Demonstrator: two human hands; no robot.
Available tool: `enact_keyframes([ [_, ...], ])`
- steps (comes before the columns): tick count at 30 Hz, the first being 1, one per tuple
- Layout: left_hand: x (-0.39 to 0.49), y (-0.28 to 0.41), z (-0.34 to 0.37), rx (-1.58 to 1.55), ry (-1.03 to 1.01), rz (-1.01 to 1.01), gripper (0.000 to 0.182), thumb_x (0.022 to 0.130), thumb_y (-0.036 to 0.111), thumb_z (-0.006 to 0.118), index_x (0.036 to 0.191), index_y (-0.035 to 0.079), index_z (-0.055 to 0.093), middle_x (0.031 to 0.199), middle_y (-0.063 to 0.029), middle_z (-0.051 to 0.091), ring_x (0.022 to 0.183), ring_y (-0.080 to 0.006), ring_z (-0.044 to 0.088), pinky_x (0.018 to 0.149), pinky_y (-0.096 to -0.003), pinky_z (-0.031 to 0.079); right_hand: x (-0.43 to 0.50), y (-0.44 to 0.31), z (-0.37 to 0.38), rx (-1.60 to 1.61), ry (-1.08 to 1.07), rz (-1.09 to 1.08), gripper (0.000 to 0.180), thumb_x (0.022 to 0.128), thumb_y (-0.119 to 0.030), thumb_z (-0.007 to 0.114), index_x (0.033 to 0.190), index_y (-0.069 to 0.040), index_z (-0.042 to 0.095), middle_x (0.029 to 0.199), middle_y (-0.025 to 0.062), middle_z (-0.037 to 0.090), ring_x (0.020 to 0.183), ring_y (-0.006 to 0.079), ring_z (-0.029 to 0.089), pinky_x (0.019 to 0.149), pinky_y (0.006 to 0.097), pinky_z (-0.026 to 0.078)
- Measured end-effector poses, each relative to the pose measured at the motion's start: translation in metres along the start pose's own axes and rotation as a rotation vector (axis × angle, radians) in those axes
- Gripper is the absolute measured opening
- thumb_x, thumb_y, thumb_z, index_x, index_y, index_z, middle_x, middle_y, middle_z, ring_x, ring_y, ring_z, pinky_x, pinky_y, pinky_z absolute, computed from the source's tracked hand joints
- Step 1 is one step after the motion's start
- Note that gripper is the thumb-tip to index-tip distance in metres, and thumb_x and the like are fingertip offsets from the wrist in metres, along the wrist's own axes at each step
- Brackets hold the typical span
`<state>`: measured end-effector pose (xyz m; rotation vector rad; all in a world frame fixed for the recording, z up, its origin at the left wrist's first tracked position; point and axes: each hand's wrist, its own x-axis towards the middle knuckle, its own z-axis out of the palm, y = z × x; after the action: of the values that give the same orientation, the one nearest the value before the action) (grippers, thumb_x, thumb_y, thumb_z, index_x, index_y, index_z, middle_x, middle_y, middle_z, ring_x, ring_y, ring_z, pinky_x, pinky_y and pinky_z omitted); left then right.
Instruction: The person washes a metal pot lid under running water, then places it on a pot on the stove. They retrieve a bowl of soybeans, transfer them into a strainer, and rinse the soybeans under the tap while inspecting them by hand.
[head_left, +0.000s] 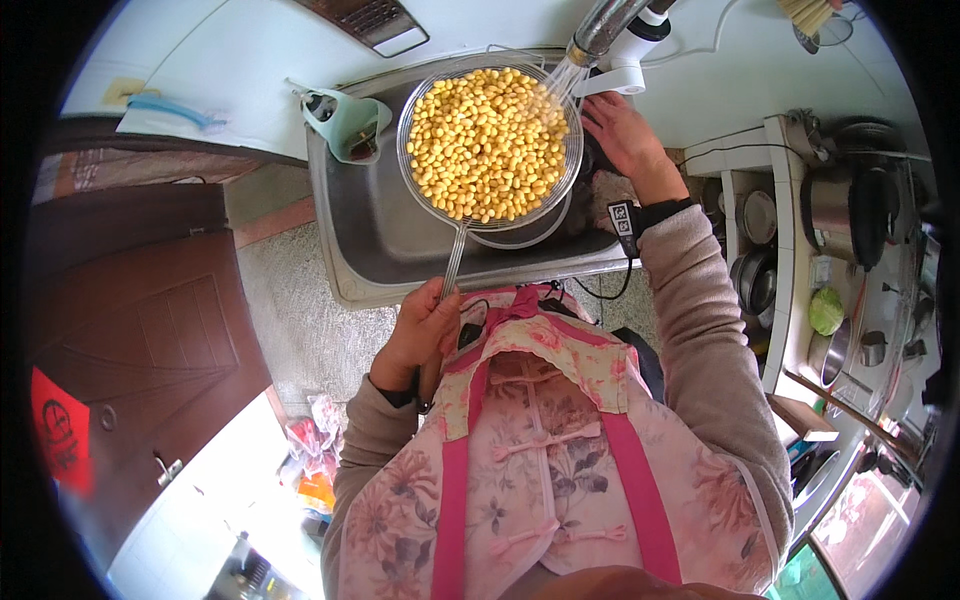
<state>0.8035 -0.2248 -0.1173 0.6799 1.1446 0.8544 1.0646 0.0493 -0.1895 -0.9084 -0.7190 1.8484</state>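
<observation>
My left hand (424, 322) is closed around the handle of a round wire-mesh strainer (454, 259) held over the sink. The strainer is full of yellow soybeans (487, 146). Water runs from a metal faucet pipe (600, 34) onto the beans at the strainer's upper right. At the strainer's right edge is my right hand (619, 131), its fingers spread near the white faucet fitting (628, 75); its fingertips are partly hidden, and whether they touch the rim is unclear. A round bowl (517, 238) shows partly beneath the strainer.
The stainless-steel sink (341, 262) holds a pale green plastic container (349, 124) at its left corner. To the right, tiled shelves (784, 225) hold pots, and a green cabbage (826, 311) lies among the cookware. A brown door (135, 315) stands at the left.
</observation>
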Motion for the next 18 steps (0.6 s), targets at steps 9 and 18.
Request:
enact_keyframes([
  [9,-0.006,0.000,0.028,-0.018,0.153,-0.051,0.013,0.094,0.016,0.044,0.086,0.006,0.043,0.050,0.0025,0.038,0.035,-0.0055,0.034,0.032,-0.0193,0.028,0.022,-0.026,-0.028,0.278,-0.059,-0.030,0.027,0.091,-0.009,0.045,0.113,0.008,0.044,0.112,0.0184,0.054,0.104,0.0264,0.053,0.093,0.0364,0.044],
  [18,-0.016,0.010,0.051,0.096,0.230,0.002,0.012,0.093,0.014,0.044,0.085,0.005,0.043,0.050,0.0021,0.039,0.036,-0.0052,0.034,0.032,-0.0195,0.027,-0.051,-0.028,-0.015,-0.122,-0.449,0.301,0.049,0.091,-0.030,0.050,0.124,0.004,0.037,0.112,0.0186,0.054,0.095,0.0271,0.059,0.080,0.0343,0.051],
])
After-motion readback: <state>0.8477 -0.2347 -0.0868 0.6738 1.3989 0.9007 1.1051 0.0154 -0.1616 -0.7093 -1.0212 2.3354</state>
